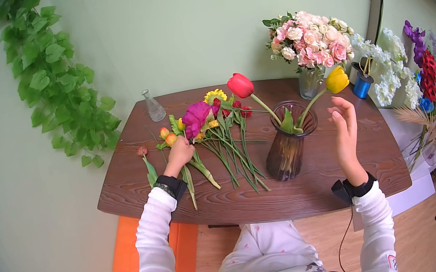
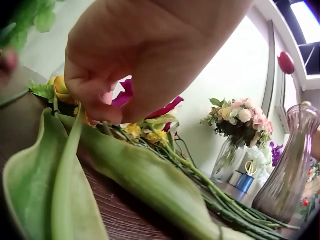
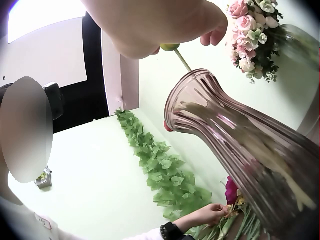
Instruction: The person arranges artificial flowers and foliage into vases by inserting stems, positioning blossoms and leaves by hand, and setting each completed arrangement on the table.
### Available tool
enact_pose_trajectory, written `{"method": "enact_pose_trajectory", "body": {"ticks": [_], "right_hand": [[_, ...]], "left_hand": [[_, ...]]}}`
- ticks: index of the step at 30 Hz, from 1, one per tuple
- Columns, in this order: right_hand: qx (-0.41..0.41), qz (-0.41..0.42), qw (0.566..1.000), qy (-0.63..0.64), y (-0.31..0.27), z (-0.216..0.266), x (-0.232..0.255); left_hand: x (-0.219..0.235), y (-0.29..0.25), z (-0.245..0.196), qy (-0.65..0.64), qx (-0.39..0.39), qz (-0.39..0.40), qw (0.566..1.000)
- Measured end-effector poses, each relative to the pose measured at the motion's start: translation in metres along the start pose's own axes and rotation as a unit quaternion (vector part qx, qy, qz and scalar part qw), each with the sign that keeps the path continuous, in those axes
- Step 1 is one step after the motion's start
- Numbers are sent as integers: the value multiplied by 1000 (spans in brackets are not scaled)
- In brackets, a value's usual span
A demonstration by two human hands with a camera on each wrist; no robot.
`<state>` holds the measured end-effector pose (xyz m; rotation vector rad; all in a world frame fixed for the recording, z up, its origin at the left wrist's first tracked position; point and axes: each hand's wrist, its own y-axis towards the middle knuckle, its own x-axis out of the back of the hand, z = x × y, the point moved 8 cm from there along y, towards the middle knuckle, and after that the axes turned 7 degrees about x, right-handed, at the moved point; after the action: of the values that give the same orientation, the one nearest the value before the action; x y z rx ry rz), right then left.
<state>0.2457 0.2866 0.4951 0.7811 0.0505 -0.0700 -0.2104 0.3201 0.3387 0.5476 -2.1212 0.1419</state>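
My left hand (image 1: 179, 151) is low over the flower pile, its thumb and fingers pinched together at the top of a green flower stem (image 2: 67, 170); the fingertips partly hide that spot. Beside them are orange-yellow blooms (image 1: 170, 138) and a large magenta flower (image 1: 196, 119). Broad green leaves (image 2: 145, 170) spread below the fingers. Raised right of the vase, my right hand (image 1: 346, 132) has its fingers loosely extended and holds nothing. Near its fingertips is a yellow tulip (image 1: 337, 79). That tulip and a red tulip (image 1: 240, 85) stand in the ribbed purplish glass vase (image 1: 286, 156), leaning opposite ways.
A small clear bottle (image 1: 154, 107) stands at the back left of the brown table (image 1: 236, 208). Pink roses (image 1: 323, 40) fill a glass vase at the back right, near a blue spool (image 1: 362, 86). More flowers (image 1: 430, 77) crowd the right side. A pinkish bud (image 1: 142, 151) lies left.
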Motion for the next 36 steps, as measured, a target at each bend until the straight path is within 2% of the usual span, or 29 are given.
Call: {"method": "enact_pose_trajectory", "body": {"ticks": [1, 3, 7, 9, 10, 13, 14, 16, 19, 23, 25, 27, 31, 33, 35, 36], "right_hand": [[0, 1, 1000, 0, -1, 1, 1], [14, 3, 1000, 9, -3, 5, 3], [26, 5, 1000, 14, -8, 17, 5], [46, 3, 999, 3, -10, 25, 9], [47, 1, 999, 3, -11, 27, 10], [58, 0, 998, -9, -14, 35, 15], [59, -6, 998, -8, -15, 37, 16], [56, -9, 998, -3, -17, 41, 14], [74, -8, 997, 20, -22, 51, 8], [91, 105, 989, 43, -30, 72, -26], [37, 147, 984, 92, -38, 74, -47], [-8, 232, 970, 71, -50, 75, -66], [26, 322, 945, 49, -70, 89, -92], [31, 317, 947, 36, -78, 85, -91], [22, 308, 951, 36, -80, 80, -86], [-34, 272, 960, 63, -80, 74, -75]], "left_hand": [[3, -4, -4, 0, 1, 0, 1000], [18, -13, -6, 49, 45, -61, 996], [15, -4, -2, 94, 39, -52, 993], [3, 3, 8, -64, 97, 65, 991], [7, 4, 7, -64, 95, 66, 991], [29, 6, 5, -182, 81, 11, 980], [44, -2, -8, -186, 74, 25, 979], [60, -3, -11, -243, 33, 22, 969], [100, -35, -45, -294, -7, 20, 956], [128, -104, -115, -310, -77, 42, 947], [123, -137, -139, -326, -107, 77, 936], [114, -170, -164, -280, -136, 104, 945], [89, -221, -216, -188, -302, 150, 923], [72, -235, -229, -159, -360, 157, 906], [61, -243, -242, -159, -382, 183, 892], [57, -242, -249, -161, -386, 186, 889]]}}
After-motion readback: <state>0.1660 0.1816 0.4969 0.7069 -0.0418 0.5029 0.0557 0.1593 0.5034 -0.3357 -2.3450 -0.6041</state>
